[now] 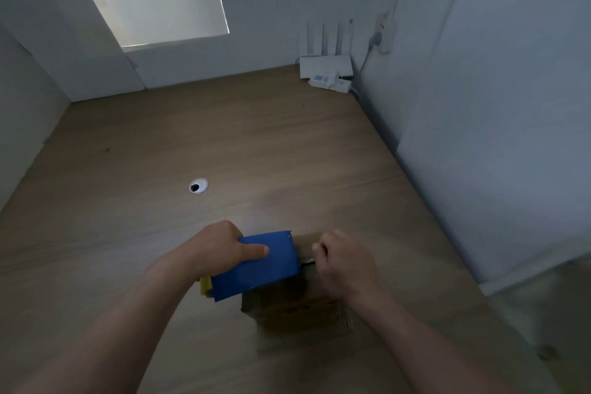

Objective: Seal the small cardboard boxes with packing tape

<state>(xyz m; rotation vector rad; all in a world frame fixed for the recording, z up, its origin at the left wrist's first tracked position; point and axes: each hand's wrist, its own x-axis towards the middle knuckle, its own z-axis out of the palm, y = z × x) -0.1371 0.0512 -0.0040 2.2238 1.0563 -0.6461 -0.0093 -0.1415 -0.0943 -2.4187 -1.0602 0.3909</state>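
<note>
A small brown cardboard box (294,307) stands on the wooden desk (224,144) near its front edge. My left hand (220,248) grips a blue tape dispenser (256,265) with a yellow part at its near end; the dispenser sits over the box's left top. My right hand (342,261) is at the box's top right, its fingers curled and pinching at the dispenser's front end. The tape itself is too dim to make out. Most of the box top is hidden by the dispenser and my hands.
A round cable hole (198,185) lies in the desk ahead of my left hand. A white router (326,65) with antennas and a small white device stand in the far right corner. White walls close in on the left and right. A white board (70,41) leans at the far left.
</note>
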